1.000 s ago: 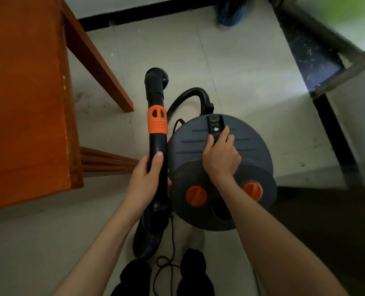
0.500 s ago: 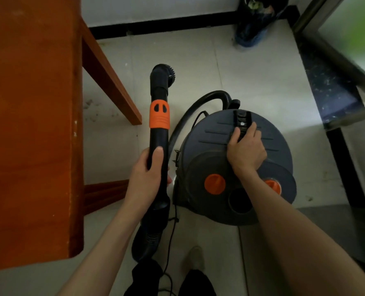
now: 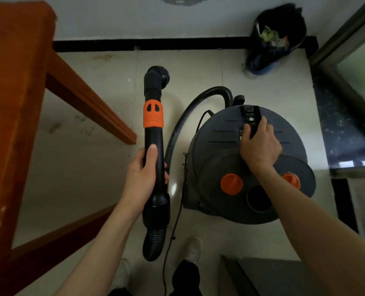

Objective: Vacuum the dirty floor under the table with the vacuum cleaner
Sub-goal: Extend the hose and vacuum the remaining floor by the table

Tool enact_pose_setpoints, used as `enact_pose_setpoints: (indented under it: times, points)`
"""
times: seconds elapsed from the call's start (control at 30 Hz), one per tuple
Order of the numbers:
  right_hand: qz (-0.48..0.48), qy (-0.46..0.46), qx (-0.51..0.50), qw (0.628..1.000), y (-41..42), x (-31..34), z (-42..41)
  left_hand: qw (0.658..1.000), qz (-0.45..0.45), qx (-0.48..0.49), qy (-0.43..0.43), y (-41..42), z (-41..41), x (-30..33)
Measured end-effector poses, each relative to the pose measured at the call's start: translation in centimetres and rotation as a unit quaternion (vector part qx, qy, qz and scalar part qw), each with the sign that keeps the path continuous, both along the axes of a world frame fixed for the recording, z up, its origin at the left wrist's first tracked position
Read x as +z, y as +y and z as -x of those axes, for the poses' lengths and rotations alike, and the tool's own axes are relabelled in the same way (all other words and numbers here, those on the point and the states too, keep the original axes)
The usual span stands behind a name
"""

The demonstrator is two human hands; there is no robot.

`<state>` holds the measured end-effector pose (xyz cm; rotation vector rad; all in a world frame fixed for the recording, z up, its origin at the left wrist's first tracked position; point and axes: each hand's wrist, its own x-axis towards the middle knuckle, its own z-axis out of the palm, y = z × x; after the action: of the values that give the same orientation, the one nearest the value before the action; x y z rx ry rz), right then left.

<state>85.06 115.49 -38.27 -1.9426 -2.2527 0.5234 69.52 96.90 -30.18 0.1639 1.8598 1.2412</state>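
A round grey vacuum cleaner (image 3: 215, 146) with two orange knobs stands on the pale tiled floor, right of centre. My right hand (image 3: 259, 146) grips the black carry handle (image 3: 251, 115) on its lid. My left hand (image 3: 144, 174) holds the black wand (image 3: 153, 133) with its orange collar; the round brush head (image 3: 159, 73) points away from me. A black hose (image 3: 198, 103) curves from the canister's far side. The orange wooden table (image 3: 13, 103) fills the left side. Dirt specks (image 3: 70, 124) mark the floor beneath it.
A black bag of rubbish (image 3: 277, 37) sits against the far wall at the right. A glass door frame (image 3: 345, 67) and a dark threshold strip (image 3: 335, 124) run along the right. The power cord (image 3: 177, 221) trails down between my feet (image 3: 195, 248). A grey object (image 3: 262, 276) lies at the bottom right.
The view has lifted and pulled back, so the far wall and rubbish bag show. The vacuum cleaner has shifted right, away from the table. Both hands keep their grips.
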Motion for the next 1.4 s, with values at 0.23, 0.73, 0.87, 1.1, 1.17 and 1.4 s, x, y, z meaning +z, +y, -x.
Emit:
enact_pose_setpoints:
  times: [0.23,0.73,0.87,1.1,1.17,1.4]
  points:
    - [0.003,-0.029,0.063,0.998,9.4,0.1,-0.9,1.0,0.012,0.018,-0.012,7.2,0.4,-0.4]
    - [-0.035,-0.024,0.223,0.974,25.3,-0.5,0.7,0.993,0.028,0.11,-0.042,21.4,2.7,-0.1]
    - [-0.057,-0.033,0.267,0.961,29.3,-0.8,2.4,0.989,0.026,0.142,-0.043,25.2,1.9,-0.2]
    - [-0.049,-0.029,0.34,0.939,35.0,-0.4,7.2,0.983,0.021,0.176,-0.051,29.6,3.8,-0.5]
    - [-0.048,-0.023,0.354,0.934,36.3,-0.5,9.1,0.979,0.019,0.193,-0.059,30.7,5.3,-0.8]
    - [-0.048,0.002,0.41,0.911,41.1,-0.9,17.3,0.967,-0.005,0.237,-0.094,34.9,10.7,-1.6]
